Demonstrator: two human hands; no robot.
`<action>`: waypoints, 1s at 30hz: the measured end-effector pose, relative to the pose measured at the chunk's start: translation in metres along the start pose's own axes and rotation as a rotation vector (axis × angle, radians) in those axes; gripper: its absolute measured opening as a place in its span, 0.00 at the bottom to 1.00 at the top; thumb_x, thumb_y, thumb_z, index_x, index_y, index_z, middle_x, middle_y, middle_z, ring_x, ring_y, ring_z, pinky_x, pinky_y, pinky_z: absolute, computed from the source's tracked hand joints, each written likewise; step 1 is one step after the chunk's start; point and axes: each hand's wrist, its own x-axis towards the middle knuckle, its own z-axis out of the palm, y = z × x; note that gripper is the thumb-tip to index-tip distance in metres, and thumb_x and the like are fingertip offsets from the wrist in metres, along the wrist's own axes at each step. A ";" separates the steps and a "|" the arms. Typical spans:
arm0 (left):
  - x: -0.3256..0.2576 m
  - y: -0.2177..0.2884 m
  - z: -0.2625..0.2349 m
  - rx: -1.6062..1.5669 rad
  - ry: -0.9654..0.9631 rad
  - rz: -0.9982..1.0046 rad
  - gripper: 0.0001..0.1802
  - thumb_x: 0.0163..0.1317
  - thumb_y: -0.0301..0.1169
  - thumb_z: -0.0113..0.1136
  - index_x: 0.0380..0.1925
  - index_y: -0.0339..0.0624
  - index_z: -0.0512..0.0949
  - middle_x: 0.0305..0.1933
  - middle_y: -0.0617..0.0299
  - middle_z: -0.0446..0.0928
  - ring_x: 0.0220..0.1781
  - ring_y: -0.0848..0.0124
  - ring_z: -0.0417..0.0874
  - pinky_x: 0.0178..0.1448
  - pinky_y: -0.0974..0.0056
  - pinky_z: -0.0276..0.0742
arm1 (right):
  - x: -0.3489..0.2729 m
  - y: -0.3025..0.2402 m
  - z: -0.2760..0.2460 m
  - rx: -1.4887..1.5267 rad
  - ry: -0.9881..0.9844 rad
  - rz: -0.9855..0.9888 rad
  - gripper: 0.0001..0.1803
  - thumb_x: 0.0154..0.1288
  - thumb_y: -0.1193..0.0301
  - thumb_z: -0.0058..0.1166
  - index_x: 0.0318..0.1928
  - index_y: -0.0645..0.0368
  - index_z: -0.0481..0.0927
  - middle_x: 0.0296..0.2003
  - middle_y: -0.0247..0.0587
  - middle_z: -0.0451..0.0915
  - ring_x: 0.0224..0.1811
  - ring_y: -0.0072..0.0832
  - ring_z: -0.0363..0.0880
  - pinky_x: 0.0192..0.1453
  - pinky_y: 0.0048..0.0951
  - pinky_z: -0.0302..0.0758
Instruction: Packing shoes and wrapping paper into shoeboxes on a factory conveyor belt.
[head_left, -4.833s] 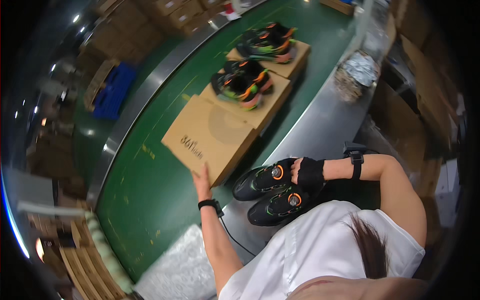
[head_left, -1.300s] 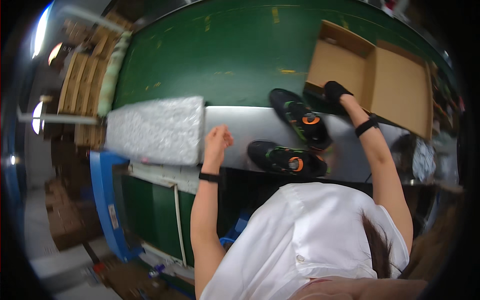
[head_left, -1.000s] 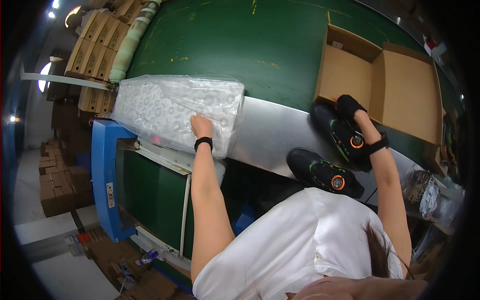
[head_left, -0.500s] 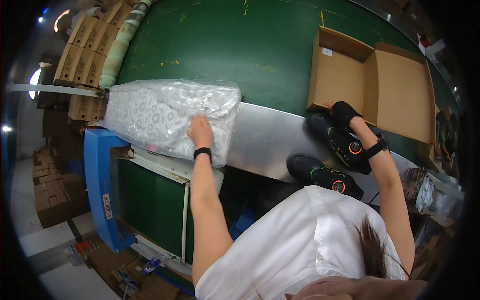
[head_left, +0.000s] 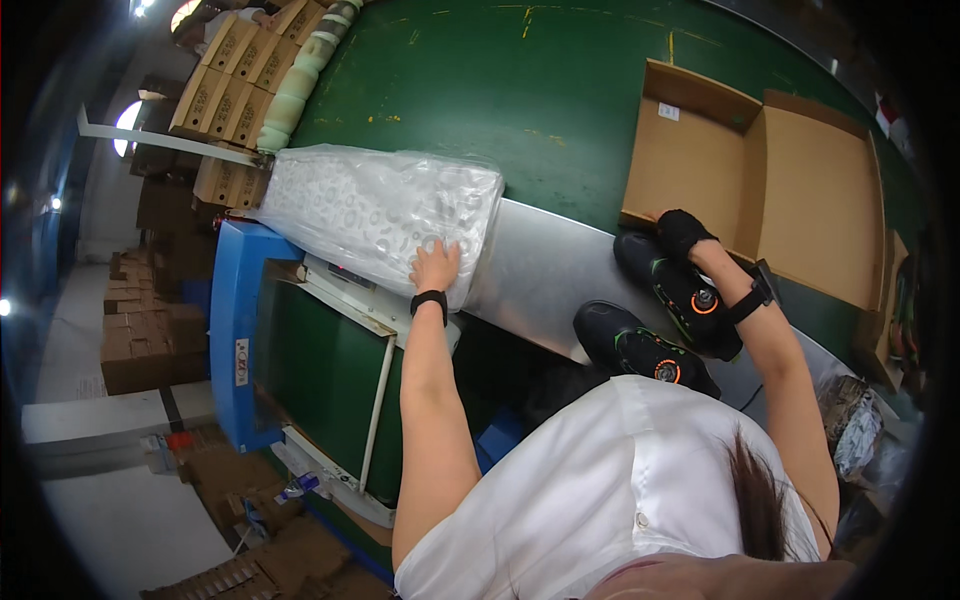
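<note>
A stack of patterned tissue paper in a clear plastic bag [head_left: 345, 205] lies on the left part of the bench. My left hand [head_left: 436, 268] rests on its near right end, fingers spread and flat on the plastic. My right hand [head_left: 682, 232], in a black fingerless glove, is at the near wall of an open cardboard box [head_left: 815, 200]. Its fingers are curled at that wall and partly hidden. Just below this hand lies a black shoe [head_left: 668, 285] with an orange-ringed dial. A second matching shoe [head_left: 640, 350] lies nearer my body.
A green belt surface [head_left: 450, 80] runs behind the metal bench strip [head_left: 545, 260]. A blue machine frame [head_left: 240, 340] stands at the left, beside a white bar [head_left: 378, 410]. Boxes [head_left: 235, 95] are stacked at the far left. Crumpled packaging [head_left: 855, 430] lies at the right.
My left hand has slid right along the plastic bag toward its end, and its fingers have spread. The whole view has shifted slightly. My right hand stays at the box wall.
</note>
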 end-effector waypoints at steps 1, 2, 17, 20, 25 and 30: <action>-0.011 0.011 -0.006 -0.009 0.075 -0.079 0.27 0.54 0.48 0.46 0.51 0.46 0.66 0.50 0.42 0.65 0.56 0.49 0.62 0.55 0.46 0.57 | 0.000 -0.001 0.000 -0.010 0.020 -0.004 0.16 0.51 0.73 0.41 0.42 0.58 0.74 0.36 0.55 0.75 0.40 0.44 0.74 0.44 0.37 0.70; -0.010 0.010 -0.007 -0.019 0.074 -0.074 0.27 0.54 0.48 0.46 0.51 0.46 0.66 0.50 0.42 0.65 0.56 0.49 0.62 0.55 0.46 0.57 | 0.000 -0.003 -0.002 -0.023 0.041 -0.007 0.16 0.51 0.73 0.41 0.42 0.58 0.74 0.36 0.55 0.75 0.41 0.44 0.74 0.44 0.37 0.70; 0.017 0.006 0.040 -0.029 0.396 0.361 0.24 0.56 0.46 0.44 0.54 0.55 0.64 0.61 0.44 0.51 0.64 0.47 0.46 0.58 0.35 0.41 | 0.000 -0.023 -0.003 -0.114 -0.084 0.037 0.17 0.47 0.73 0.44 0.41 0.59 0.74 0.35 0.55 0.75 0.40 0.44 0.75 0.44 0.37 0.71; 0.025 0.003 0.043 0.015 0.428 0.332 0.23 0.57 0.45 0.42 0.55 0.58 0.63 0.62 0.45 0.50 0.63 0.48 0.47 0.57 0.35 0.42 | -0.001 -0.041 -0.014 -0.152 -0.122 0.124 0.18 0.47 0.70 0.44 0.42 0.59 0.74 0.36 0.53 0.75 0.41 0.43 0.75 0.45 0.37 0.70; 0.018 0.011 0.034 -0.101 0.591 0.387 0.13 0.55 0.38 0.48 0.39 0.52 0.75 0.49 0.51 0.66 0.52 0.54 0.64 0.52 0.44 0.56 | 0.009 -0.022 0.002 -0.158 -0.086 0.103 0.20 0.46 0.72 0.44 0.44 0.54 0.74 0.34 0.53 0.76 0.38 0.43 0.75 0.42 0.37 0.71; 0.015 0.000 0.036 -0.181 0.482 0.672 0.11 0.51 0.37 0.53 0.30 0.44 0.76 0.28 0.56 0.69 0.34 0.58 0.70 0.38 0.57 0.63 | 0.007 -0.014 0.011 -0.092 -0.033 0.062 0.21 0.46 0.73 0.44 0.45 0.52 0.74 0.37 0.50 0.76 0.40 0.42 0.75 0.44 0.36 0.70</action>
